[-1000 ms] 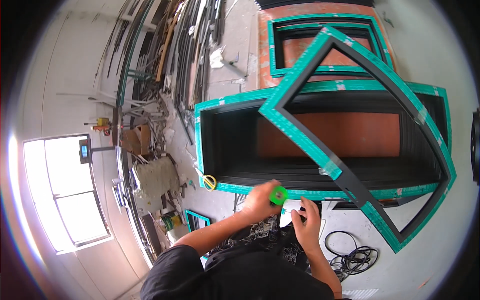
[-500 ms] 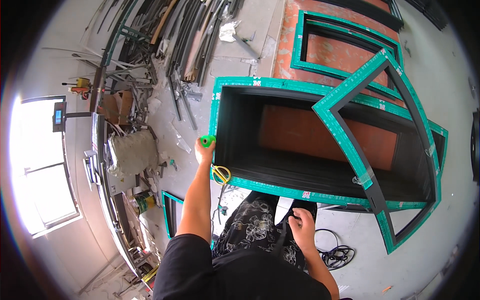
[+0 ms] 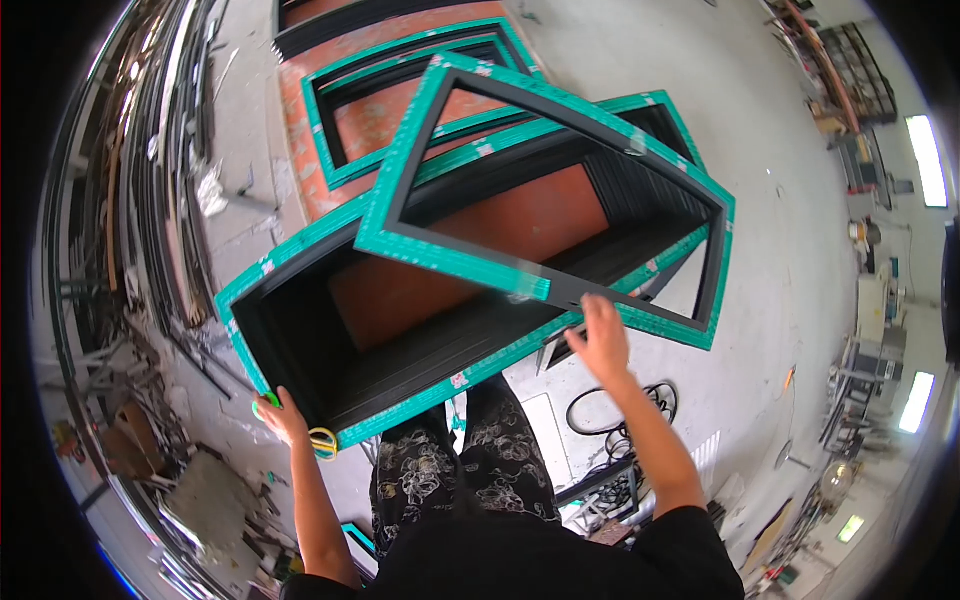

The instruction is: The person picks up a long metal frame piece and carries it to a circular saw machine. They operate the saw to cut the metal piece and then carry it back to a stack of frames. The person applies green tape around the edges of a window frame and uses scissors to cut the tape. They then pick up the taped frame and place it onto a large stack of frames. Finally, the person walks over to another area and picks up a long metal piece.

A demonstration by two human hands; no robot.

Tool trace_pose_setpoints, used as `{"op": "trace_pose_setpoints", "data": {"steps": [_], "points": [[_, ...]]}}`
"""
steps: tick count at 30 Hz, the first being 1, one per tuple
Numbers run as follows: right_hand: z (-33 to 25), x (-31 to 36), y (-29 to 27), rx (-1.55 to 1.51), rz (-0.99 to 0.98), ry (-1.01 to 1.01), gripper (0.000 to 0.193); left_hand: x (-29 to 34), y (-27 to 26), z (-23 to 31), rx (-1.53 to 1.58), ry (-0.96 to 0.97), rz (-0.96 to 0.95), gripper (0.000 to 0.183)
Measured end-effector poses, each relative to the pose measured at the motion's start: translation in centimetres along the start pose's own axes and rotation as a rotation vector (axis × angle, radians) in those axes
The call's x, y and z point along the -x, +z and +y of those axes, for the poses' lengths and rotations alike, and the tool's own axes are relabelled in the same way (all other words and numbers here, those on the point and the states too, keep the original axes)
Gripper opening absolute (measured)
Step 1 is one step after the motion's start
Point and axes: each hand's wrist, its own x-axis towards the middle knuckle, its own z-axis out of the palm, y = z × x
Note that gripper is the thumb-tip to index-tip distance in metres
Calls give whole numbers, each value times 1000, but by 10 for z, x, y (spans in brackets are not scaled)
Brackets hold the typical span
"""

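Observation:
My left hand (image 3: pixel 288 420) is closed on a green roll of tape (image 3: pixel 264 403) at the near left corner of a stack of dark window frames (image 3: pixel 440 385) faced with green film. Beside it, yellow-handled scissors (image 3: pixel 323 443) lie at the corner of the stack. A loose frame (image 3: pixel 450 262), dark with green film, rests tilted across the stack's right half. At its near bar is my right hand (image 3: pixel 606 348), thumb and fingers apart with nothing seen between them. Whether the fingertips touch that bar I cannot tell.
Another green-faced frame (image 3: pixel 340 180) lies on a reddish board (image 3: pixel 300 195) beyond the stack. Long dark profiles (image 3: pixel 165 150) lie along the left. A coiled black cable (image 3: pixel 625 430) sits on the floor by my right forearm. Benches and equipment (image 3: pixel 880 340) line the far right.
The view has swung to the right. My right hand has gone from beside my thigh out to the loose frame's near bar. My left hand stays at the stack's corner with the tape.

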Motion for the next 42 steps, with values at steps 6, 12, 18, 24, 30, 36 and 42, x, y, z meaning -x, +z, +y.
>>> {"op": "trace_pose_setpoints", "data": {"steps": [6,12,18,24,30,36,42], "points": [[148,-4,16,275,-209,65,84,96,38,160,798,-153,-686,37],[139,-7,21,324,-152,70,36,176,52,321,1454,-1069,-1416,79],[74,71,-8,-16,-143,7,52,156,157,291,1639,-1293,-1157,69],[-7,139,-56,-305,-257,181,59,107,109,298,1796,-1280,-1324,50],[-38,167,-142,-491,-164,313,58,103,-20,384,1992,-763,-1954,41],[-26,230,-224,-573,-331,608,60,195,-110,479,1730,-265,-2166,42],[-48,386,-237,-783,-264,838,70,319,-188,489,1346,-330,-2505,49]]}}
